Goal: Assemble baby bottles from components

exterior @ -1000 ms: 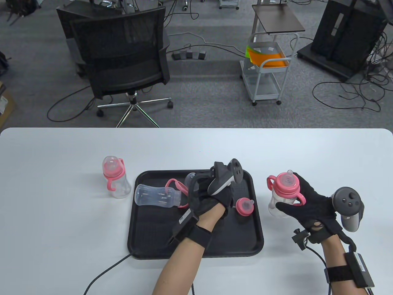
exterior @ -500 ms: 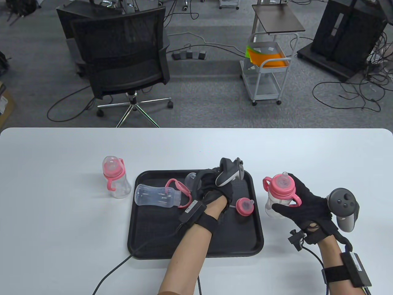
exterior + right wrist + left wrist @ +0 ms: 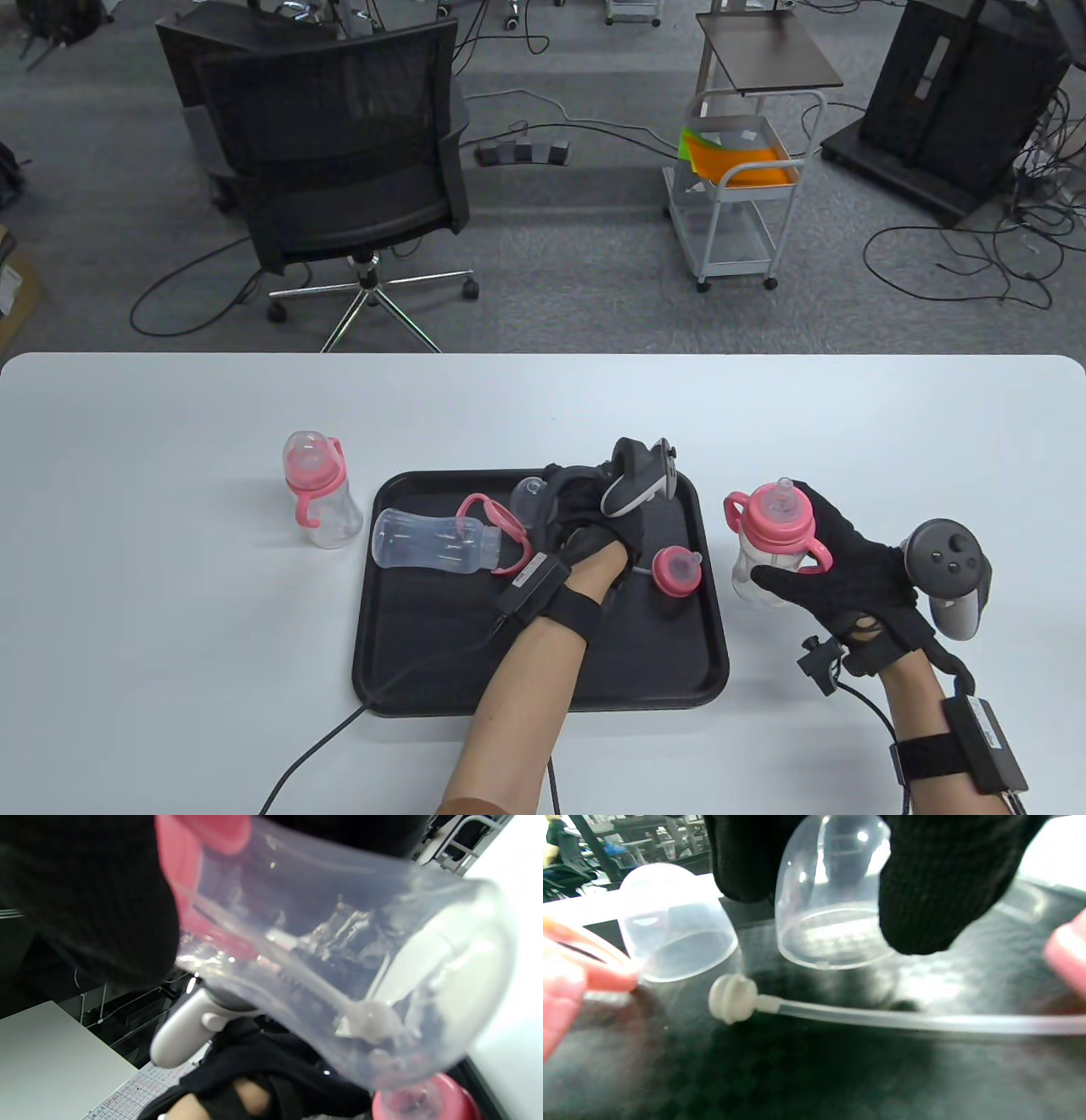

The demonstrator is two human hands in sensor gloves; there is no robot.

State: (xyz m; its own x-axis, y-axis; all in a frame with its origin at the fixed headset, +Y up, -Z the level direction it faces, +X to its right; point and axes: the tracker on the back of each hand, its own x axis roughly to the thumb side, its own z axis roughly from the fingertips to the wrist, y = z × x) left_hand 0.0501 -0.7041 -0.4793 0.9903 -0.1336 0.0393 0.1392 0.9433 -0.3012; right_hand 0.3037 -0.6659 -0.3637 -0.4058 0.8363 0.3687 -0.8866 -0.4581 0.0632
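My right hand (image 3: 793, 543) grips an upright clear bottle (image 3: 780, 518) with a pink handled collar and teat, just right of the black tray (image 3: 543, 679). In the right wrist view the bottle (image 3: 339, 963) fills the frame with a straw inside. My left hand (image 3: 568, 509) reaches over the tray's far part. The left wrist view shows its fingers (image 3: 925, 891) pinching a clear dome cap (image 3: 831, 925) just above the tray. A second clear cap (image 3: 670, 929) sits beside it.
On the tray lie an empty clear bottle (image 3: 433, 541) on its side, a pink handle ring (image 3: 492, 526) and a pink teat lid (image 3: 676, 569) with a weighted straw (image 3: 731, 1003). A capped, assembled bottle (image 3: 318, 492) stands left of the tray. A cable trails off the near edge.
My right hand has carried the bottle a little left toward the tray. My left hand has shifted slightly right and farther over the tray's far part.
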